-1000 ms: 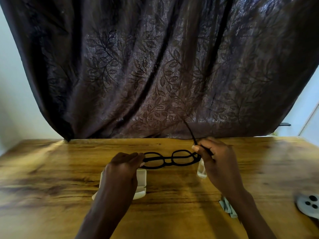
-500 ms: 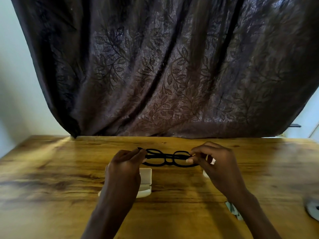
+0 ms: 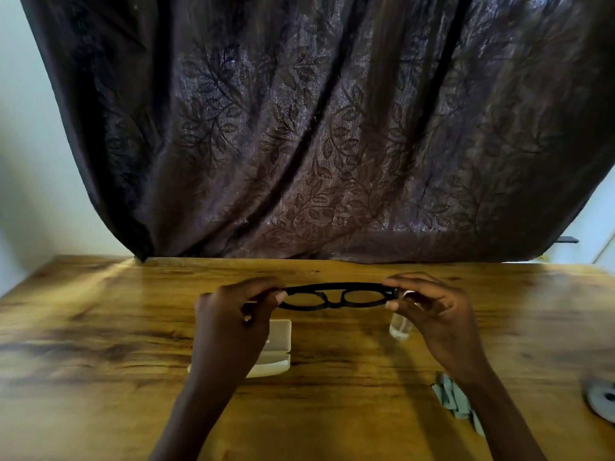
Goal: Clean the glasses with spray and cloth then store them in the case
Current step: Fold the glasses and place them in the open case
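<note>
left hand [image 3: 233,314]: pinches glasses [image 3: 336,296] left end
right hand [image 3: 432,311]: pinches right end
case [image 3: 278,347]: on table [image 3: 100,344], under glasses

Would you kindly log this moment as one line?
hands: left and right hold black glasses by ends | above table | case shut | cloth untouched

The wooden table [image 3: 100,344] has a strong dark grain. On it, near the centre, lies a cream glasses case [image 3: 278,351]. At 3 o'clock from the case stands a small clear spray bottle [image 3: 400,329]. At 4 o'clock lies a folded grey-green cloth [image 3: 454,399], and at the right edge a round grey object [image 3: 604,399].
</note>
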`<state>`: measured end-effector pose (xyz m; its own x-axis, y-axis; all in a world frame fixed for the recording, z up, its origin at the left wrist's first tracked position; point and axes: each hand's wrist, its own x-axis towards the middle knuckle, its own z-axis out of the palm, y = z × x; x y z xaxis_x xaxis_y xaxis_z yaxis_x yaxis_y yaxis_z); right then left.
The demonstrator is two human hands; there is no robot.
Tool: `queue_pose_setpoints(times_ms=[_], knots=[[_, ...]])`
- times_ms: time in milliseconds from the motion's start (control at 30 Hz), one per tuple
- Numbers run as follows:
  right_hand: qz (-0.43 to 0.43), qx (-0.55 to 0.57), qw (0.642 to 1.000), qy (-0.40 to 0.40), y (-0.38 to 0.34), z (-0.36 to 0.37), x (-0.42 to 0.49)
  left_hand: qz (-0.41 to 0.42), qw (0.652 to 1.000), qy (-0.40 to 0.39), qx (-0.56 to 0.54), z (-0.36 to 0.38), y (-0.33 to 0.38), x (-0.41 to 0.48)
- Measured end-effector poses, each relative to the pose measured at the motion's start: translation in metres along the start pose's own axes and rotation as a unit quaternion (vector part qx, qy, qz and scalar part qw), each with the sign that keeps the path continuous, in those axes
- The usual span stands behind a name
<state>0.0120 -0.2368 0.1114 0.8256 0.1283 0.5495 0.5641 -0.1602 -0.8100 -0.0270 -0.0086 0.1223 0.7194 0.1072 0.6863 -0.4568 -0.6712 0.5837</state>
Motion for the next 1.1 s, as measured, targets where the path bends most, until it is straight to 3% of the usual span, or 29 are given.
queue_pose_setpoints(times_ms=[133, 267, 467, 633, 933, 1100], knots=[[0.061, 0.057, 0.996, 0.026, 0.004, 0.001, -0.003, -0.145, 0.965, -0.014, -0.218, 0.000, -0.006, 0.000], [0.136, 0.142, 0.979, 0.044, 0.008, 0.004, -0.006, -0.190, 0.935, -0.046, -0.295, 0.003, -0.009, -0.004], [0.222, 0.187, 0.956, 0.049, 0.011, 0.013, -0.007, -0.211, 0.941, -0.068, -0.255, 0.011, -0.017, -0.008], [0.242, 0.193, 0.949, 0.056, 0.018, 0.020, -0.009, -0.215, 0.940, -0.085, -0.250, 0.009, -0.024, -0.011], [0.240, 0.214, 0.946, 0.031, 0.026, 0.038, -0.002, -0.239, 0.947, -0.025, -0.212, -0.002, -0.039, -0.009], [0.270, 0.180, 0.946, -0.008, 0.042, 0.076, 0.000, -0.307, 0.932, 0.041, -0.190, -0.009, -0.071, -0.018]])
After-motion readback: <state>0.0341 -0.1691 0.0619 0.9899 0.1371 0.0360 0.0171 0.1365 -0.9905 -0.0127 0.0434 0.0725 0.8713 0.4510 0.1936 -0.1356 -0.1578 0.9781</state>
